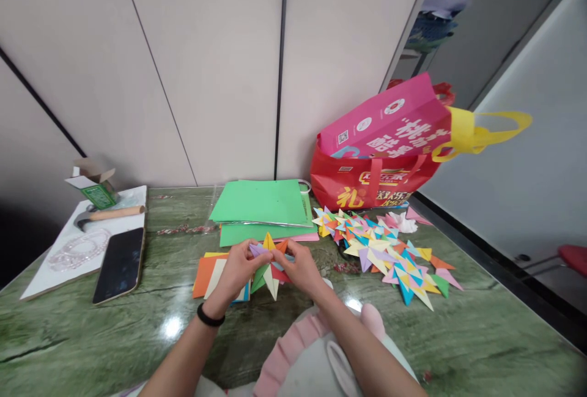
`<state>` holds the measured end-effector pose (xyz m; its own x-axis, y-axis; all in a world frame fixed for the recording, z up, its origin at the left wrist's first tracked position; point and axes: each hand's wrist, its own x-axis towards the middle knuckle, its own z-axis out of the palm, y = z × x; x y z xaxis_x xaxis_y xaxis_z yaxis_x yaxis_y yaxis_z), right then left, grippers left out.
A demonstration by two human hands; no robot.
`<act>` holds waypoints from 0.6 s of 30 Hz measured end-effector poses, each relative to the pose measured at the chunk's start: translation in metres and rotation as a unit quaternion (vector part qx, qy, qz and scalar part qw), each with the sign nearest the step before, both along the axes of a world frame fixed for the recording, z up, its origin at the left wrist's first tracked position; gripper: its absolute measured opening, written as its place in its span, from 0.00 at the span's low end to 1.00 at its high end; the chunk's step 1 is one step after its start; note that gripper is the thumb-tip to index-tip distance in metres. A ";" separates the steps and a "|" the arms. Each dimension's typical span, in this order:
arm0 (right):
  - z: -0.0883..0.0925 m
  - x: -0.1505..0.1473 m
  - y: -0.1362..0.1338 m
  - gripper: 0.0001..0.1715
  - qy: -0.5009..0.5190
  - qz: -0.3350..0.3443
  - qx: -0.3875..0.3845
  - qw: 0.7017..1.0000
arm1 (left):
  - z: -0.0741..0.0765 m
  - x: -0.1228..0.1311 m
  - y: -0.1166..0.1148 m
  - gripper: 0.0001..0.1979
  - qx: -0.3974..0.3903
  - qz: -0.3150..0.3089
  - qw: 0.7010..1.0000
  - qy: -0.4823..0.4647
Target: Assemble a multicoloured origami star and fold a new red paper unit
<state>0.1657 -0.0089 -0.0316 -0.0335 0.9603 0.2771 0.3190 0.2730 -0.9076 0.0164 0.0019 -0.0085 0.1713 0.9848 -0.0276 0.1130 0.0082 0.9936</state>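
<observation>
Between my two hands is a multicoloured origami star [271, 284] with yellow, orange, purple, green, cream and red points. My left hand [238, 265] grips its left side, thumb and fingers pinched near the centre. On the right side, my right hand [300, 267] pinches the folded paper close to the orange and red points. Some of the star lies hidden behind my fingers. Under and beside my left hand sits a stack of coloured paper squares [206, 276]. To the right of my hands spreads a pile of finished-looking origami stars [376, 241].
Green paper sheets [263, 201] lie behind my hands. A red gift bag [339, 180] holding a pink bag [389, 115] stands back right. At left are a phone [119, 265], a hammer [112, 213], a small green box [98, 192] and a white board [46, 278]. A plush toy [302, 360] is below my arms.
</observation>
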 end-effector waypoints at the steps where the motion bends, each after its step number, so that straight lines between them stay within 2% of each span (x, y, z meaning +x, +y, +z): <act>1: 0.000 0.001 0.001 0.13 0.018 0.010 -0.004 1.000 | -0.001 0.000 0.000 0.13 0.003 0.012 1.000 -0.002; 3: 0.000 0.002 0.002 0.13 0.068 0.032 -0.018 0.997 | -0.002 0.000 0.001 0.14 0.006 0.041 0.999 -0.005; 5: 0.000 0.003 0.002 0.14 0.120 0.064 -0.064 0.989 | -0.002 -0.001 0.002 0.15 0.004 0.077 0.997 -0.012; 8: 0.000 0.004 0.001 0.31 0.185 0.110 -0.146 0.966 | -0.001 -0.003 0.004 0.18 -0.009 0.114 0.993 -0.042; 10: 0.000 0.003 0.000 0.35 0.219 0.113 -0.155 0.957 | -0.001 -0.003 0.004 0.18 -0.011 0.120 0.991 -0.054; 18: -0.002 -0.005 -0.001 0.28 0.262 0.071 -0.156 0.950 | -0.012 0.001 0.003 0.15 0.026 0.119 0.991 -0.053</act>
